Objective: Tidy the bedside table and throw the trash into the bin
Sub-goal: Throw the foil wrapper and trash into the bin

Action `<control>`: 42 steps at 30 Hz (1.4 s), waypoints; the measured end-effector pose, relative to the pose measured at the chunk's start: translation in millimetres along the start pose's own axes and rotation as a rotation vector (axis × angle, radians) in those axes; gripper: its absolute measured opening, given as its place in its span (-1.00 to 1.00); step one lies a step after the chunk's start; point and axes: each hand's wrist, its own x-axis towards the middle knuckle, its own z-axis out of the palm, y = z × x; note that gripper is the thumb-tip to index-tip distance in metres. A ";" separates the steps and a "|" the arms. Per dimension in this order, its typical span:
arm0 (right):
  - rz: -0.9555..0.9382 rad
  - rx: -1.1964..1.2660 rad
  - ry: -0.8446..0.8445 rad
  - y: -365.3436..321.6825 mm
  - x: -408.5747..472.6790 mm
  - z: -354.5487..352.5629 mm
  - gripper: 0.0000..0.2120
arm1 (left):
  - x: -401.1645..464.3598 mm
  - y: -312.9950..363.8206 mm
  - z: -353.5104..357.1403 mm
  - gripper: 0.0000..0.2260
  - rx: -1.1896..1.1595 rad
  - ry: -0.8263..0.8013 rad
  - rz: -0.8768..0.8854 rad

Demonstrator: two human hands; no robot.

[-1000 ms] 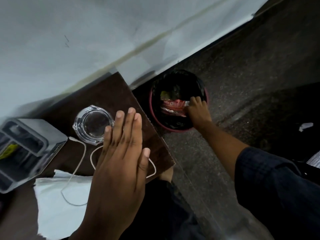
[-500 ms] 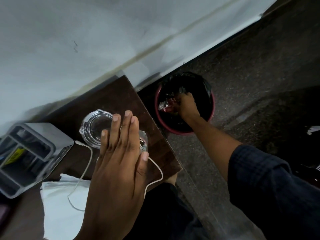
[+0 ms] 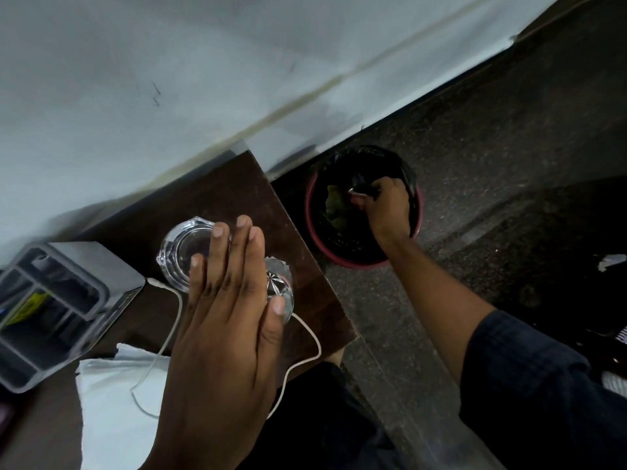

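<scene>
The left hand (image 3: pixel 224 337) is held flat above the dark wooden bedside surface (image 3: pixel 217 198), palm down, its fingers (image 3: pixel 237 252) straight and close together, holding nothing. It covers part of a clear glass ashtray (image 3: pixel 183 252) and part of a cut-glass tumbler (image 3: pixel 280 283) that lies just to the right of the ashtray; whether the palm touches either cannot be told.

The right arm, in a dark blue sleeve (image 3: pixel 529 385), reaches forward and down into the bin (image 3: pixel 339 257), a round one with a red rim and a black liner that stands on the floor just beside the surface's right edge. The right hand (image 3: pixel 385 205) is inside the bin's mouth, its fingers curled tight around something dark and shiny, too dim to name. Greenish trash (image 3: pixel 334 206) lies in the bin to the left of that hand.

A thin white cable (image 3: pixel 305 361) loops across the surface under the left hand and over a white tissue (image 3: pixel 112 395) at the near edge. A grey plastic organiser (image 3: pixel 88 286) with several compartments stands at the left, something yellow in one of them. Behind the surface rises a pale wall (image 3: pixel 169 79); the floor (image 3: pixel 509 130) is dark speckled stone, with a small white scrap (image 3: pixel 612 261) lying on it at the far right.
</scene>
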 end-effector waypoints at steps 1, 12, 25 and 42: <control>-0.017 -0.005 -0.073 0.4 2.4 8.6 -0.68 | 0.2 -0.3 -0.7 -0.47 0.006 -0.002 0.005; -0.183 -0.069 -0.149 2.8 -25.7 3.3 -0.77 | -20.0 -15.7 -8.0 -0.45 0.043 0.021 -0.042; -0.607 0.532 -0.057 -230.2 -231.9 -137.7 -0.83 | -122.2 -63.2 -71.3 -0.57 -0.159 0.382 -0.305; -0.729 -0.057 -0.628 -363.3 -421.4 81.4 -0.66 | -306.4 -204.1 -141.2 -0.47 -0.094 0.424 -0.578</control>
